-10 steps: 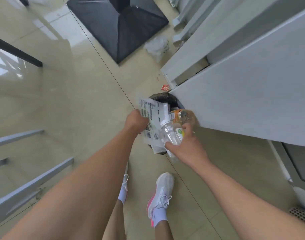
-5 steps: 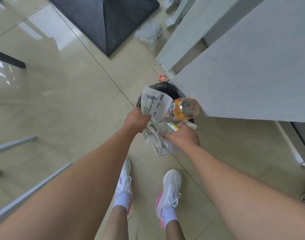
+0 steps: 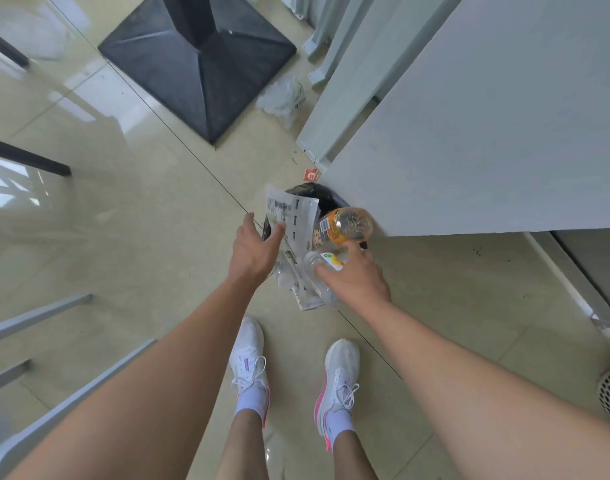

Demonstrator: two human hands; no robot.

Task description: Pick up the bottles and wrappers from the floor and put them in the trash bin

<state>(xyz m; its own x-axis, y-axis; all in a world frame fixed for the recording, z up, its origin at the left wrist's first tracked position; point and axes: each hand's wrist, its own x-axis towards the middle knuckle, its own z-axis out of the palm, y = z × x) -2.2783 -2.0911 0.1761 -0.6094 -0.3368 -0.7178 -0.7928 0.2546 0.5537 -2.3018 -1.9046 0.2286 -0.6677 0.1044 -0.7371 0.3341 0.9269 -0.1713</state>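
Litter over the bin — left hand [image 3: 253, 249] spread wide, right hand [image 3: 353, 280] holding a clear bottle [image 3: 322, 266].

The printed wrapper [image 3: 291, 216] and amber bottle [image 3: 345, 225] hang above the black-lined trash bin [image 3: 326, 197], half under the counter [image 3: 487, 133] — either might glance off its rim onto the floor [image 3: 140, 209]. Label print is too blurred to read. A crumpled plastic bag [image 3: 284, 98] and small red wrapper [image 3: 311, 174] remain.

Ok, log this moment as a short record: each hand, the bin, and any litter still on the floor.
left hand: open, fingers spread beside the white printed wrapper
right hand: around a clear bottle, touching the amber bottle
trash bin: black-lined, partly under the white counter
floor litter: crumpled clear plastic; small red wrapper
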